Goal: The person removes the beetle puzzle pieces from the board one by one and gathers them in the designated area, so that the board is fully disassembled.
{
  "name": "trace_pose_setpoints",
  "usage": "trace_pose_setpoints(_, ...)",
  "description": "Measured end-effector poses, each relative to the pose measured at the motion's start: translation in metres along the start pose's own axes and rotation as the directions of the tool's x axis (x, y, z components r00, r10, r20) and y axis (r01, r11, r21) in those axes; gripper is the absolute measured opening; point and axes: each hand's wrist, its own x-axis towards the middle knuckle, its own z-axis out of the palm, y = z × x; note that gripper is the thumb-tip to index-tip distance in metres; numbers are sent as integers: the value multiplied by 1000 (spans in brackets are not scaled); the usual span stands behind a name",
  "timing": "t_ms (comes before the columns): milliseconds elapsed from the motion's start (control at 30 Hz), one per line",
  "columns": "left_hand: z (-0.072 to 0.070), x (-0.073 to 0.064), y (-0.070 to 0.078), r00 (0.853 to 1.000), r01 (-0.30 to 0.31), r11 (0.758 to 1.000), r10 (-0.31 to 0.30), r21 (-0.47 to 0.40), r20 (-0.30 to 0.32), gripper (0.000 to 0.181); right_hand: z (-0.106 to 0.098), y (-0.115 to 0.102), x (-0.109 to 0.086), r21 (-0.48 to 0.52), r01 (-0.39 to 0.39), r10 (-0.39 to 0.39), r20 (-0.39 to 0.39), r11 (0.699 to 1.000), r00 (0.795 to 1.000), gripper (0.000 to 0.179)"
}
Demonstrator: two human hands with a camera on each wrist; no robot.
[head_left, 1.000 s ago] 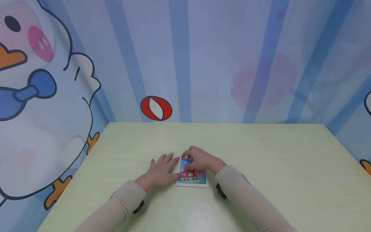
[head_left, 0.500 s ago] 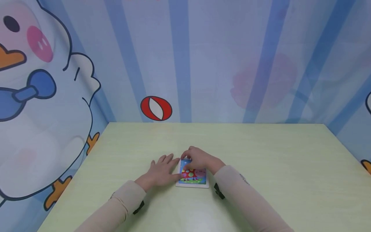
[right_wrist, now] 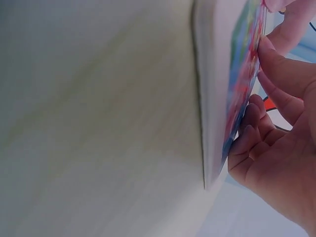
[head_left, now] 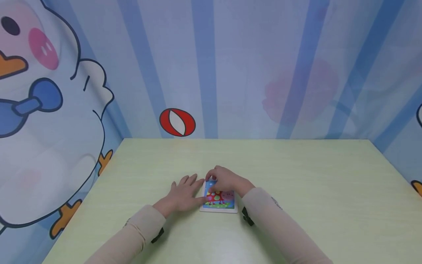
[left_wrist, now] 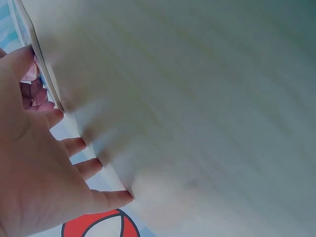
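A small square picture board [head_left: 219, 210] with a pale border lies flat on the table. Its bright print has a red spotted shape and a pink face. My left hand [head_left: 182, 196] rests at its left side, fingers spread, the thumb reaching onto the border. Over the board's far left part, my right hand [head_left: 227, 180] holds it with curled fingers and thumb. In the right wrist view the right thumb and fingers meet the board's [right_wrist: 210, 113] face; whether they pinch a separate piece is hidden. The left wrist view shows the left hand [left_wrist: 37, 153] beside the board's edge.
The pale green table [head_left: 306, 190] extends on both sides of the hands. Behind it hangs a blue striped cloth [head_left: 244, 73] printed with a red and white ball [head_left: 178, 122]. A large white cartoon bird [head_left: 49, 157] is printed at the left.
The right forearm has shifted slightly to the left. Both hands and the picture board stay almost in place.
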Motion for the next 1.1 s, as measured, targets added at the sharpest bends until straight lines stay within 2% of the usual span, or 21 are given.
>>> trace_pose_setpoints(200, 0, 0, -1, 1000, -1, 1000, 1, -2, 2, 76, 0, -1, 2, 17, -16, 16, -5, 1000, 1000, 30)
trace_pose_setpoints(500, 0, -1, -1, 1000, 1, 1000, -1, -7, 1, 75, 0, -2, 0, 45, 15, -14, -14, 999, 1000, 32)
trace_pose_setpoints(767, 0, 0, -1, 1000, -3, 1000, 3, 1, 0, 75, 1, -3, 1, 44, -4, 5, -23, 999, 1000, 37)
trace_pose_setpoints(1100, 0, 1, -2, 1000, -3, 1000, 3, 3, 3, 74, 2, 1, 2, 60, 21, -19, -30, 998, 999, 27)
